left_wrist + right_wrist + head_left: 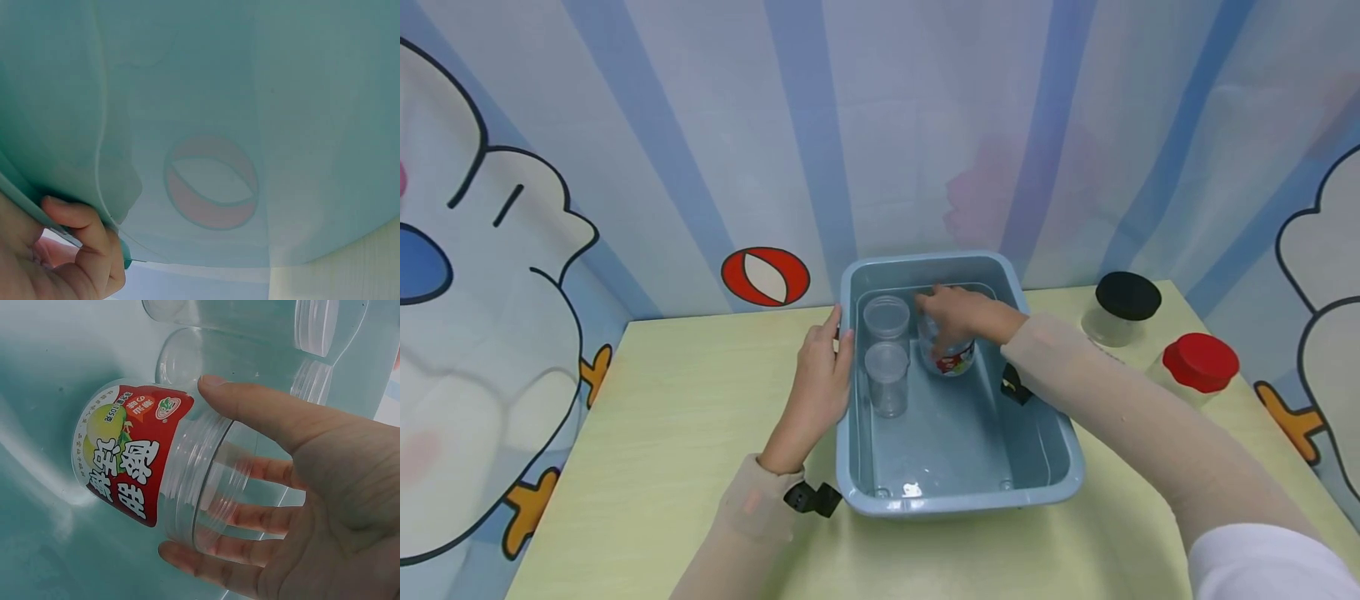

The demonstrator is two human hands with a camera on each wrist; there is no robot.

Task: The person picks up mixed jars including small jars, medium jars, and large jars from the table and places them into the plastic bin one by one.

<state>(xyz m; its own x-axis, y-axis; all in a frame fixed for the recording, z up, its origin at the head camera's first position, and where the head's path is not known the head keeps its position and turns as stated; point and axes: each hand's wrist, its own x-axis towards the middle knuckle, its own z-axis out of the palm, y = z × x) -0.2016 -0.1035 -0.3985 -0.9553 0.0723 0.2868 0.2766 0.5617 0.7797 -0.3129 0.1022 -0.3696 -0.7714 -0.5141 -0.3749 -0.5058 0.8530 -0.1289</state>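
"Looking into the blue tub [955, 506], what do you see?"

"A clear jar with a red label [128, 456], sitting on the bottom. The right hand [964, 317] goes round its top, thumb on one side and fingers spread on the other."

"Is that a tight hold?"

"I can't be sure. The pictures don't show how hard it squeezes."

"And the left hand [822, 379]?"

"It pinches the tub's left edge, with the fingers bent."

"What could go wrong?"

"The jar looks smooth, so a weak squeeze might let it slip. If it swings left, it could knock over the near plain jar [887, 387] or the far plain jar [886, 318]. They stand close by in the tub."

"Could the tub slide?"

"Maybe, if the left hand pulls too hard. And the right sleeve [1120, 417] is near the red-lidded jar [1201, 362] on the table [700, 400], so a quick arm could bump it."
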